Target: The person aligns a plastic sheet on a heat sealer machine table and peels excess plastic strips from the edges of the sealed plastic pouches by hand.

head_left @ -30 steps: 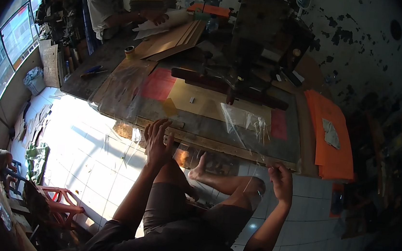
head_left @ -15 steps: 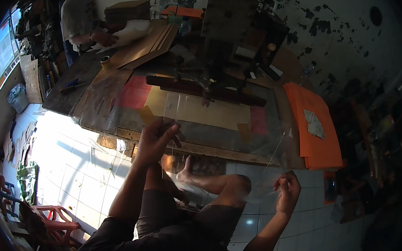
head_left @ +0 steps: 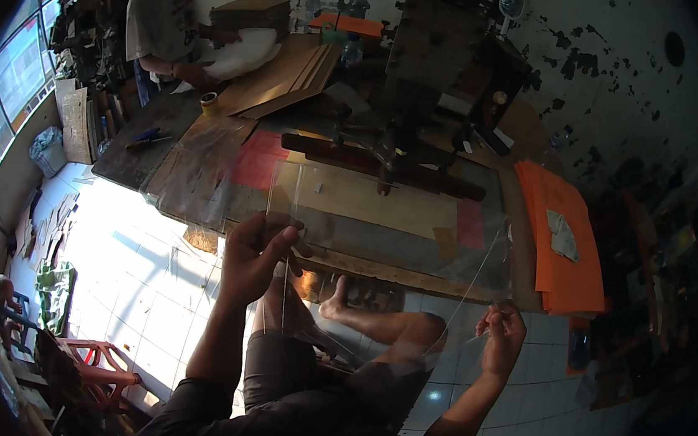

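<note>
My left hand (head_left: pixel 260 256) pinches the left side of a clear plastic sheet (head_left: pixel 379 259), thumb against fingers. The sheet is see-through, so its outline is mostly told by shiny edges; it hangs over the table's front edge and my knees. Around its right side, my right hand (head_left: pixel 502 340) is closed with fingertips together, seemingly on the sheet's right corner. Beyond the sheet, a dark press machine (head_left: pixel 427 57) carries a long bar (head_left: pixel 383 166) across a flat bed with tan paper (head_left: pixel 359 202) and a pink piece (head_left: pixel 258 159) at its left end.
Orange sheets (head_left: pixel 560 247) lie stacked at the table's right, a crumpled pale scrap (head_left: pixel 563 235) on top. More clear plastic (head_left: pixel 193 174), a tape roll (head_left: pixel 209 102) and brown cardboard (head_left: pixel 286 82) lie to the left. Another person (head_left: pixel 166 20) handles white material there. A red stool (head_left: pixel 95 370) stands lower left.
The whole view has shifted slightly right and down. My hands keep their grip, and the clear sheet now shows more plainly, spread between them, its lower edge curving over my knees.
</note>
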`<state>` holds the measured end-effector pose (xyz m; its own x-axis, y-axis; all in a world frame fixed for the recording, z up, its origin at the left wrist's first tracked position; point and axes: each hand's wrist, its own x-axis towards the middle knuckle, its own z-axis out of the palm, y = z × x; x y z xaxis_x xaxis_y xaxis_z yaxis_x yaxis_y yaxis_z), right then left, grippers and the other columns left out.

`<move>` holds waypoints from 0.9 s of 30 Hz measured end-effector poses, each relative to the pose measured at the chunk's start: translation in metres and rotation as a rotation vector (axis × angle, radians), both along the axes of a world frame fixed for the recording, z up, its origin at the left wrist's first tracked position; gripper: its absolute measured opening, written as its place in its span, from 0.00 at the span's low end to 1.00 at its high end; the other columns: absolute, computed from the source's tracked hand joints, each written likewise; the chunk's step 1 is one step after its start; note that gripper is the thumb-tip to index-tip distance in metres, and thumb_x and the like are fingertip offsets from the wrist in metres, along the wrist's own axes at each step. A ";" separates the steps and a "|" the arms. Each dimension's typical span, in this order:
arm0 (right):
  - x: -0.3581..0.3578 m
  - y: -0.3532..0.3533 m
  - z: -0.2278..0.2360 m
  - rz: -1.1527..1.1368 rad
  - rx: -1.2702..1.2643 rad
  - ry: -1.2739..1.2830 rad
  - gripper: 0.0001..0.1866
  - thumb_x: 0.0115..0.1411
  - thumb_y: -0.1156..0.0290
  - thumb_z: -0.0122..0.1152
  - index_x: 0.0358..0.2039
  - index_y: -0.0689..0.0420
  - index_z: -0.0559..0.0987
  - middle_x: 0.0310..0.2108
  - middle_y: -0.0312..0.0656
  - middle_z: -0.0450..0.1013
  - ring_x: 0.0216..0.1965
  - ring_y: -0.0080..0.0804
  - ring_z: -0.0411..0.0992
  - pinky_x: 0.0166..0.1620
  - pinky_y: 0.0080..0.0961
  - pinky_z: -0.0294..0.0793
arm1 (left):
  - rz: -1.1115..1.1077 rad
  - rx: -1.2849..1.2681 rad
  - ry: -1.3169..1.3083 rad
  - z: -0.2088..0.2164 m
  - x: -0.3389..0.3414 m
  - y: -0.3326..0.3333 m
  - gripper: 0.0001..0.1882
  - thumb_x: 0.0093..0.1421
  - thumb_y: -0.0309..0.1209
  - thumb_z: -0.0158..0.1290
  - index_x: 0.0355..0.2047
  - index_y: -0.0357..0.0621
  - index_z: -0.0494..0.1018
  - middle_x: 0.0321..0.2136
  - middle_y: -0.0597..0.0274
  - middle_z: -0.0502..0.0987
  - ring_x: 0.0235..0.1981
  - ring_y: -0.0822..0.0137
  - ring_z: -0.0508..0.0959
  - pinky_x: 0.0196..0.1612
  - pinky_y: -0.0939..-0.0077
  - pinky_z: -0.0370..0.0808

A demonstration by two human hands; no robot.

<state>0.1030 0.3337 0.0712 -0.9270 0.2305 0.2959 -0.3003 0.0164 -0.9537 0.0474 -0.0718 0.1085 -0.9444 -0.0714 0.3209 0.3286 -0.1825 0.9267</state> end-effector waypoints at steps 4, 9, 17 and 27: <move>0.001 -0.001 0.004 0.007 0.018 0.003 0.21 0.62 0.53 0.69 0.36 0.61 0.78 0.27 0.34 0.67 0.25 0.24 0.69 0.28 0.24 0.68 | 0.014 0.008 0.003 -0.001 0.001 -0.004 0.11 0.68 0.28 0.55 0.44 0.30 0.74 0.30 0.54 0.82 0.29 0.67 0.83 0.28 0.75 0.81; 0.007 -0.002 0.008 0.065 0.023 0.059 0.14 0.65 0.64 0.66 0.41 0.63 0.78 0.23 0.35 0.71 0.25 0.23 0.72 0.31 0.22 0.71 | 0.042 0.021 -0.018 -0.013 -0.005 -0.010 0.11 0.68 0.28 0.55 0.44 0.30 0.74 0.30 0.54 0.82 0.30 0.68 0.83 0.27 0.76 0.80; 0.022 -0.038 0.019 0.068 0.131 0.121 0.18 0.63 0.59 0.69 0.34 0.64 0.79 0.29 0.35 0.69 0.25 0.22 0.69 0.29 0.20 0.67 | 0.563 -0.325 0.027 -0.060 0.011 -0.007 0.26 0.66 0.26 0.58 0.62 0.40 0.63 0.46 0.53 0.78 0.42 0.65 0.81 0.46 0.74 0.76; 0.009 -0.092 0.009 0.209 0.611 0.313 0.09 0.60 0.68 0.71 0.33 0.60 0.82 0.27 0.38 0.74 0.25 0.23 0.71 0.29 0.21 0.70 | -0.017 -0.548 -0.021 -0.076 0.100 0.026 0.18 0.68 0.39 0.50 0.48 0.35 0.73 0.41 0.45 0.79 0.40 0.49 0.83 0.44 0.59 0.77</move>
